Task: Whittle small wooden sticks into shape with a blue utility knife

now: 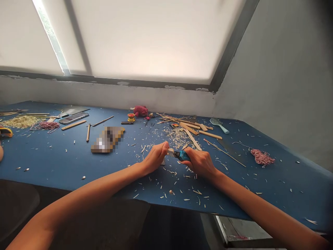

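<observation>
Near the front edge of the desk (104,166), we're working with both hands close together, straight ahead of us. Our left hand (156,158) is pinching a short pale piece of wood (170,152), and our right hand (201,161) is gripping a teal-handled cutter (183,155), its dark front end sitting right by the wood. We're not really making out the blade, it's too small.

Taking our hands as the clock's centre, a messy heap of shavings (179,138) is lying at twelve, with flat slats (210,134) and thin sticks (179,119) crowding just beyond it toward one. A mint hairbrush (223,128) is resting at two, and a red-and-white bundle of string (262,157) is sitting at three. Around eleven we're seeing a pinkish-red soft toy (140,111), a phone (74,118) is lying farther out at ten, and a blurred-out slab (108,139) is lying between nine and ten. Down at six, a small gold ball (171,191) is sitting among loose curls (197,192).
</observation>
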Motion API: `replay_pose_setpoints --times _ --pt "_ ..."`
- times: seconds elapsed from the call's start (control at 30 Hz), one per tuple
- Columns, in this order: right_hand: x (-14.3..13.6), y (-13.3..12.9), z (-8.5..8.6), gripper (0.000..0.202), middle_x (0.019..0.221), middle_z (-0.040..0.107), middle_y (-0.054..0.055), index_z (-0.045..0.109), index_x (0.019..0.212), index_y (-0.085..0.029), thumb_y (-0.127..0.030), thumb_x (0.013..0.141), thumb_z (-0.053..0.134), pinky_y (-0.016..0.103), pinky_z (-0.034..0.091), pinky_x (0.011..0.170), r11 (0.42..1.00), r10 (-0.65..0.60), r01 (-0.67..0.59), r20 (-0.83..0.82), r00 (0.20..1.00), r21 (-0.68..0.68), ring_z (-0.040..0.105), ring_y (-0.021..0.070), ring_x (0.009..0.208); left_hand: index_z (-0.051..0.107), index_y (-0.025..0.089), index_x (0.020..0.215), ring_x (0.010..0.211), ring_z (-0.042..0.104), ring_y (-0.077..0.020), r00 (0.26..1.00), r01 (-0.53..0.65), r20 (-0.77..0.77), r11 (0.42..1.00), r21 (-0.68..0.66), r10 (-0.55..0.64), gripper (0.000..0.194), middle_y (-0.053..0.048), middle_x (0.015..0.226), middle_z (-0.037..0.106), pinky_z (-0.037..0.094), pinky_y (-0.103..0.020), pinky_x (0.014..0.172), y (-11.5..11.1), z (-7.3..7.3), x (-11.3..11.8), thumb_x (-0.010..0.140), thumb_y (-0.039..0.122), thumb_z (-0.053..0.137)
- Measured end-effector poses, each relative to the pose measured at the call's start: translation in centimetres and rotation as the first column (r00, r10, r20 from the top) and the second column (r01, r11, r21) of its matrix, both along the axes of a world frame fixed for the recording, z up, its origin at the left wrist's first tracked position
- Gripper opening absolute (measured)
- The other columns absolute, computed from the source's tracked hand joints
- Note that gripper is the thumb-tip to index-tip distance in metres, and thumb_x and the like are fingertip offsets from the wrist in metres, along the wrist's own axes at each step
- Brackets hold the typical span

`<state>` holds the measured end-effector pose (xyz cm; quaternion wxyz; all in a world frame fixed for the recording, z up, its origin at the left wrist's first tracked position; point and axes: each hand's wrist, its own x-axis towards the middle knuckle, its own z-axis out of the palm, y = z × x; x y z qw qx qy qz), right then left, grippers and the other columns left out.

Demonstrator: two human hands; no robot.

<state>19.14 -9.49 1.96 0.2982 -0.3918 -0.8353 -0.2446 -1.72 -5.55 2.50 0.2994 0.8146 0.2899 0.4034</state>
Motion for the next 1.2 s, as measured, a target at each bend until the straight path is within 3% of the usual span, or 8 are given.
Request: replay_pose_setpoints --times 0.2,0.37,0.5,0.63,0.8,1.2 --pt "0.1 0.5 -0.2 0.044 0.057 0.056 0.000 0.051 0.079 -0.016 -0.053 0.091 0.031 0.021 0.027 0.047 0.997 -0.080 0.080 -0.020 0.997 -0.025 0.052 0.0097 0.048 0.034 0.019 0.069 0.055 0.030 -0.0097 0.990 -0.028 0.135 0.990 -0.135 0.046 0.036 0.004 0.061 0.032 0.029 -0.023 0.053 0.0 0.4 -0.1 0.093 0.043 0.020" --pt "1.3 1.2 -0.5 0.041 0.049 0.052 -0.001 0.052 0.086 -0.014 -0.045 0.095 0.026 0.021 0.019 0.040 0.929 -0.367 0.355 -0.129 0.921 -0.106 0.045 0.0108 0.037 0.030 0.020 0.067 0.058 0.030 -0.0099 0.915 -0.062 0.385 0.983 -0.171 0.124 0.035 0.002 0.065 0.031 0.032 -0.023 0.055 1.0 0.9 -0.9 0.093 0.041 0.019" --pt "1.2 1.1 -0.3 0.039 0.051 0.054 0.000 0.051 0.087 -0.014 -0.043 0.095 0.027 0.021 0.022 0.041 0.953 -0.297 0.287 -0.108 0.949 -0.097 0.048 0.0114 0.039 0.035 0.019 0.070 0.059 0.033 -0.0096 0.953 -0.095 0.266 0.975 -0.199 0.147 0.035 0.002 0.065 0.035 0.032 -0.023 0.056 2.0 0.5 -1.2 0.093 0.044 0.023" --pt "0.3 0.5 0.2 0.036 0.052 0.053 -0.002 0.048 0.086 -0.015 -0.043 0.094 0.029 0.020 0.024 0.042 0.976 -0.210 0.202 -0.113 0.971 -0.083 0.048 0.0104 0.040 0.037 0.019 0.069 0.057 0.032 -0.0096 0.968 -0.154 0.187 0.984 -0.087 0.168 0.038 0.003 0.062 0.035 0.029 -0.023 0.056 1.9 0.8 -1.4 0.094 0.044 0.022" --pt "-0.7 -0.3 0.5 0.032 0.054 0.051 -0.003 0.046 0.086 -0.016 -0.043 0.094 0.032 0.020 0.027 0.044 0.993 -0.075 0.067 -0.081 0.994 -0.096 0.048 0.0094 0.042 0.038 0.019 0.068 0.057 0.033 -0.0095 0.977 -0.145 0.157 0.989 0.012 0.141 0.039 0.003 0.061 0.036 0.028 -0.025 0.056 1.0 1.6 -1.2 0.094 0.043 0.021" --pt "-1.7 -0.4 0.1 0.034 0.056 0.054 -0.001 0.048 0.085 -0.015 -0.045 0.093 0.034 0.021 0.026 0.045 0.985 -0.063 0.051 -0.071 0.996 -0.166 0.052 0.0107 0.045 0.040 0.016 0.060 0.053 0.033 -0.0083 0.990 0.024 0.143 0.985 -0.170 0.000 0.052 0.003 0.055 0.037 0.030 -0.022 0.053 0.8 0.7 -0.7 0.091 0.053 0.020"
